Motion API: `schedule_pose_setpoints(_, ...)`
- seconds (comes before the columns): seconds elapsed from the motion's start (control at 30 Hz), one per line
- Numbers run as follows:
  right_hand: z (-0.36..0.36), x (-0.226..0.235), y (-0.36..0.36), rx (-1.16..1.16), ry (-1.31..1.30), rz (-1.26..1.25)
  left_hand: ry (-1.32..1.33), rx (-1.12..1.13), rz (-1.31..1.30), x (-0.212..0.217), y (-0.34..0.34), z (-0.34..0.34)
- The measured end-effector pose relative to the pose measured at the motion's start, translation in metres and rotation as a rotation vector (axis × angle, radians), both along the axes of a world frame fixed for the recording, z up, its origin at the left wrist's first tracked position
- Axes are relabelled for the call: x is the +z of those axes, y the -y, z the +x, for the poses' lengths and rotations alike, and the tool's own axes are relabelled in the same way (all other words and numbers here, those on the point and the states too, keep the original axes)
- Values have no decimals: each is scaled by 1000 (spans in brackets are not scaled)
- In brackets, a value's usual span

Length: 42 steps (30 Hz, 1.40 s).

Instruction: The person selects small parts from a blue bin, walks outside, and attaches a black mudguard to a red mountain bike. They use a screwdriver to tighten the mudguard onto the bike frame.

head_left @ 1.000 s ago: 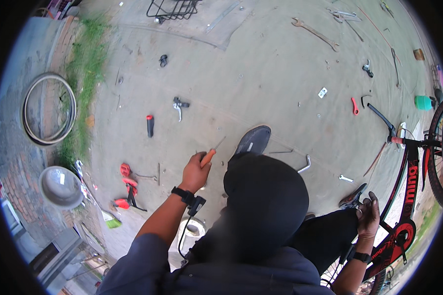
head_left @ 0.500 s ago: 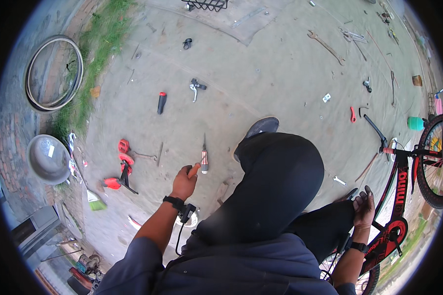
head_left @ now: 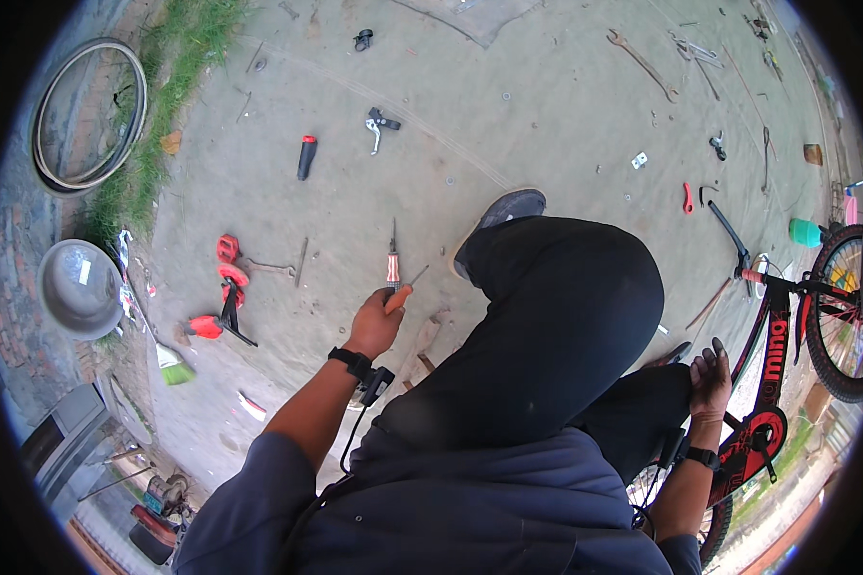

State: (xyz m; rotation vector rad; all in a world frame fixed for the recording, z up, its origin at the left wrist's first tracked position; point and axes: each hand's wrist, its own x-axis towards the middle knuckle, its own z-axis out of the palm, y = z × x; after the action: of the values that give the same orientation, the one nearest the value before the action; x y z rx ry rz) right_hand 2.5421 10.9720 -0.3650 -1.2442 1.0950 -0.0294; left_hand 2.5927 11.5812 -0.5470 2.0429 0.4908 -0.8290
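Observation:
My left hand point(head_left: 375, 323) is closed round the orange handle of a small screwdriver point(head_left: 399, 298), whose thin shaft points up and to the right. Just beyond it, a second screwdriver point(head_left: 393, 266) with a striped handle lies on the ground, partly hidden by my fingers. Palm up beside my right knee, my right hand point(head_left: 710, 383) holds nothing and its fingers are loosely apart. The black and red bicycle frame point(head_left: 775, 355) stands close to the right of that hand.
On the ground lie a black grip point(head_left: 306, 158), a brake lever point(head_left: 379, 126), red bracketed parts point(head_left: 228, 278), a large wrench point(head_left: 642, 65) and a red tool point(head_left: 688, 198). A grey basin point(head_left: 84, 297), a broom point(head_left: 173, 364) and a wheel rim point(head_left: 43, 134) are at left.
My left hand has moved a little up and to the right with the orange screwdriver, and its shaft now shows. The view has shifted, so ground items sit higher. My right hand stays by the knee.

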Motion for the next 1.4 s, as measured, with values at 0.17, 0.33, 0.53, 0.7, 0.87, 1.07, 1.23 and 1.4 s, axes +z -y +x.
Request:
schedule_pose_setpoints(0.17, 2, 1, -1, -24, -35, -46, 121, -105, 61, -13, 5, -1)
schedule_pose_setpoints(0.33, 2, -5, 6, -4, -61, -52, 75, -36, 81, -10, -4, -11)
schedule_pose_setpoints(0.53, 20, 0, -10, 52, -96, -13, -65, 199, 95, 19, -38, -30)
schedule_pose_setpoints(0.7, 35, -7, -26, 119, -63, 81, -100, 414, 81, 28, -77, -52)
schedule_pose_setpoints(0.87, 50, -6, -46, 214, -41, 126, -196, 660, 4, 47, -92, -40)
schedule_pose_setpoints(1.07, 58, -3, -59, 219, -65, 124, -54, 755, -114, 31, -96, -3)
schedule_pose_setpoints(1.23, 57, -5, -57, 218, -67, 147, 48, 683, -158, 25, -87, 80)
schedule_pose_setpoints(1.4, 63, -7, -59, 187, -119, 131, 94, 679, -196, 21, -67, 159)
